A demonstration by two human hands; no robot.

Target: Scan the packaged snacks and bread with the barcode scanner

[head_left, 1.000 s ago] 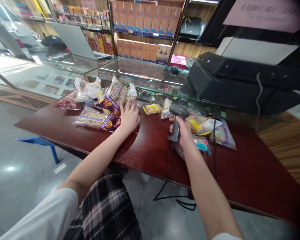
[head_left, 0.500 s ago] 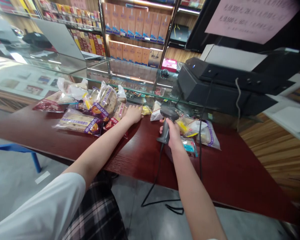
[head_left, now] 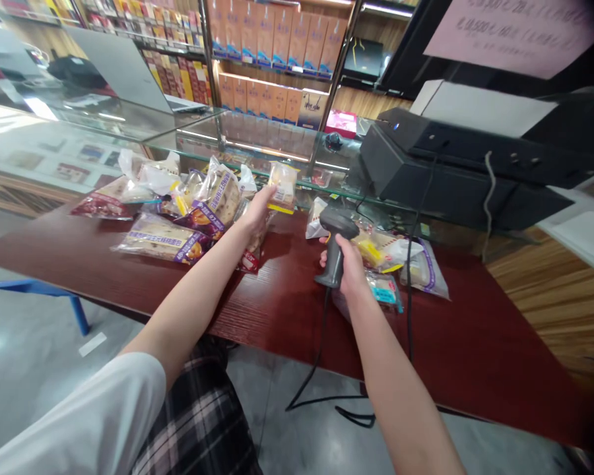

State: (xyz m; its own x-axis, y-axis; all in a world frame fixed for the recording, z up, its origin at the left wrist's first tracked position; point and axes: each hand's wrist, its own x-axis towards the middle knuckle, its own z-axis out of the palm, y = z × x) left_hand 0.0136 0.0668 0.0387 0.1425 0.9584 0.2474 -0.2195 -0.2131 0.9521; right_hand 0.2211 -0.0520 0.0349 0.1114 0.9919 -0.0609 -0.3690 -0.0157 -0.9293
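Note:
My left hand is raised above the counter and holds a small clear-wrapped pastry packet with a yellow strip by its edge. My right hand is closed around the grip of a black corded handheld barcode scanner, whose head points to the left. Beside the scanner lie a white-wrapped packet and a yellow-labelled bag. A heap of purple-labelled bread packets lies to the left of my left hand, on the dark red wooden counter.
A glass display case runs behind the counter, and a black printer-like machine stands at the right. Shelves of orange boxes rise behind, with a laptop at the back left. The scanner's cable hangs below the counter edge.
My left hand has lifted the yellow-striped packet off the counter and moved it up toward the glass. The scanner stays in my right hand, and the view has shifted slightly.

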